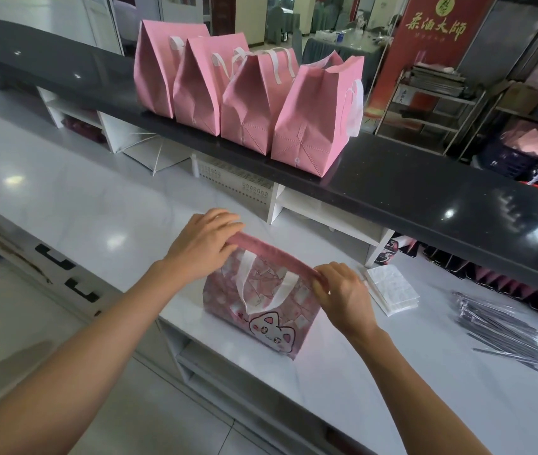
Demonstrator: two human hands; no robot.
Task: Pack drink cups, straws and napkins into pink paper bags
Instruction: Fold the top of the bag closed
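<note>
- L hand (203,243) & R hand (343,292) each pinch bag (261,310) top fold, near counter (97,205) front edge.
- Best press crease flat, even, w/ handles clear.

Napkins (392,292) lie between the bag (261,310) and straws (504,333).

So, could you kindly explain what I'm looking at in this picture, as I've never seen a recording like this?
There is no machine here: a person wears a camera on the head, looking forward and down at their own two bare hands. The left hand and right hand pinch the closed top edge of a pink cat-print bag standing on the white counter. To its right lie a stack of napkins and a pile of wrapped straws. Four plain pink bags stand in a row on the dark upper ledge.
</note>
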